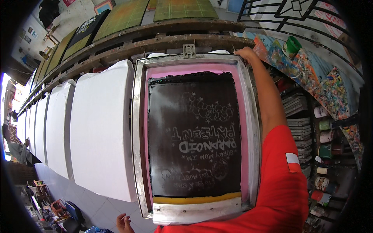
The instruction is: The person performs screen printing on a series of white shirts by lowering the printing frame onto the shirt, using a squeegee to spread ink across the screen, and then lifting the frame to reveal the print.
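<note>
My red sleeve is closest; my right hand grips the screen frame's far corner, my left hand hangs loosely curled, empty.

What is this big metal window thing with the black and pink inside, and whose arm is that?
The picture comes from a camera on a person's head, looking down, so edges bend. The arm in the red sleeve is theirs. Their right hand grips the far corner of a screen-printing frame: a metal frame around a pink mesh coated with black ink. A squeegee lies along its near edge. Beside it, white shirts on boards line a long table. Paint pots fill shelves at right. Their left hand hangs low, fingers curled, seemingly holding nothing.
</note>
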